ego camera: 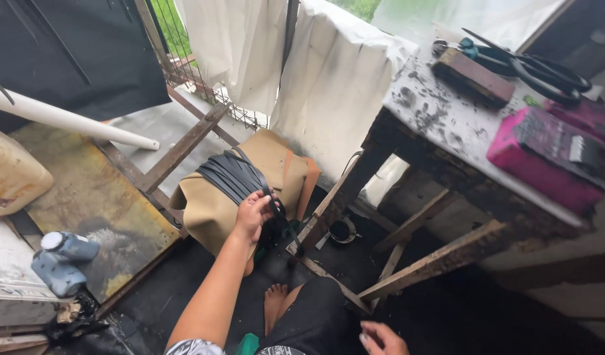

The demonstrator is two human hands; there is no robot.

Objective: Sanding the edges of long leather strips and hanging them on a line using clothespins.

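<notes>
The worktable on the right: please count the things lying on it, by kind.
Scissors: 1
Wooden block: 1
Pink boxes: 2, the second partly cut off by the frame edge
Total: 4 on the table

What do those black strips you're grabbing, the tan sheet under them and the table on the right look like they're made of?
Black strips, held by the left hand: probably leather or rubber, since they are matte, flat and drape limply. Tan sheet: likely leather or thick fabric, smooth and softly folded over. Table: rough dark wooden legs and braces, with a pale, stained top.
</notes>
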